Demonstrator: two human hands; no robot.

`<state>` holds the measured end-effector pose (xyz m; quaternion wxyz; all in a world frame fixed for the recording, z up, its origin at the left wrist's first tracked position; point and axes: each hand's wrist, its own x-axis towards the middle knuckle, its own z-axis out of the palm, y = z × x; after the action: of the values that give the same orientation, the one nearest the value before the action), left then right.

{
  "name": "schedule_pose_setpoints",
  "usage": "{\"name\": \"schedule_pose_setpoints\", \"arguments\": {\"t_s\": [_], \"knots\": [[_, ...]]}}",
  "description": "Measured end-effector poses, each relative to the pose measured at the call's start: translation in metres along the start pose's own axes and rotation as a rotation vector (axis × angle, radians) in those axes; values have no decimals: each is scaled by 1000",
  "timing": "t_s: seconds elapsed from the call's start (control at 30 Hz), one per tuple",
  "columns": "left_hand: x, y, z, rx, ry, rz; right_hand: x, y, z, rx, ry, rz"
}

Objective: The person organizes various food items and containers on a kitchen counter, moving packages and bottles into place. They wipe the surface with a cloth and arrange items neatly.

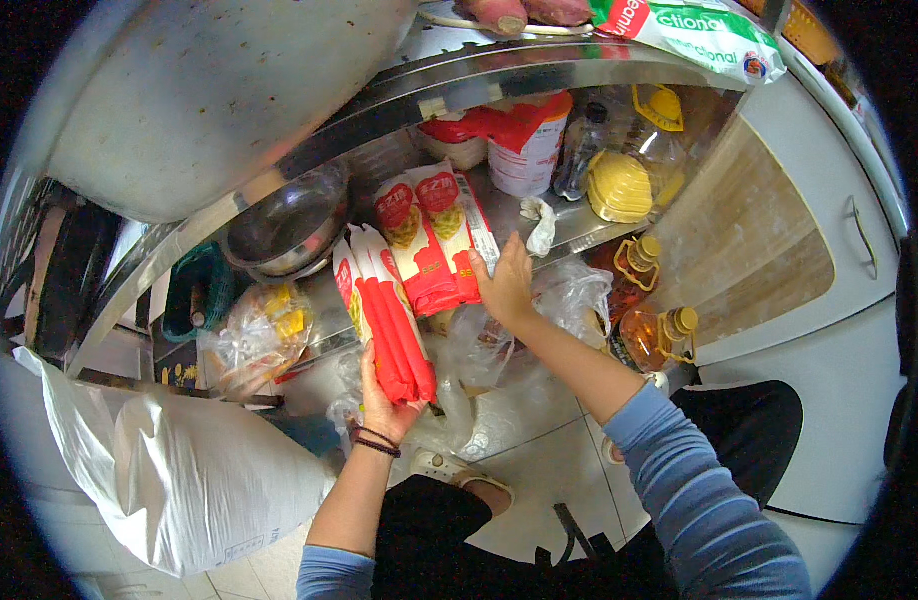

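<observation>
My left hand (384, 401) holds a stack of red-and-white food packets (387, 330), tilted up, its far end near a steel bowl (290, 225). On the metal shelf (571, 232) lie more packets of the same kind (429, 240), side by side with pictures of food on their fronts. At their right edge is my right hand (507, 285), thumb and fingers apart and nothing gripped between them. Its thumb overlaps the nearest packet; whether it presses on it I cannot tell. A crumpled white wad (539, 225) lies just past my right fingertips.
Behind stand a white tub (526, 157), a dark-capped bottle (582, 150) and a yellow container (620, 187). Handled bottles of amber liquid (654, 341) and plastic bags (571, 296) sit below the shelf. A white sack (196, 465) stands left; a large pale vessel (218, 90) overhangs the upper left.
</observation>
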<state>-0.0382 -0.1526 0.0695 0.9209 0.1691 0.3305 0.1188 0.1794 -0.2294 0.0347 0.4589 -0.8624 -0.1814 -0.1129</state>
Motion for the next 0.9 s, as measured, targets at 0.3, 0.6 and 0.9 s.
{"name": "schedule_pose_setpoints", "arguments": {"t_s": [0.3,0.6,0.9], "knots": [[-2,0,-5,-4,2,24,19,-31,-7,-102,-449,361],[0,-1,-2,32,13,25,22,-12,11,71,-313,344],[-2,3,-7,56,21,23,19,8,-22,298,-210,425]]}}
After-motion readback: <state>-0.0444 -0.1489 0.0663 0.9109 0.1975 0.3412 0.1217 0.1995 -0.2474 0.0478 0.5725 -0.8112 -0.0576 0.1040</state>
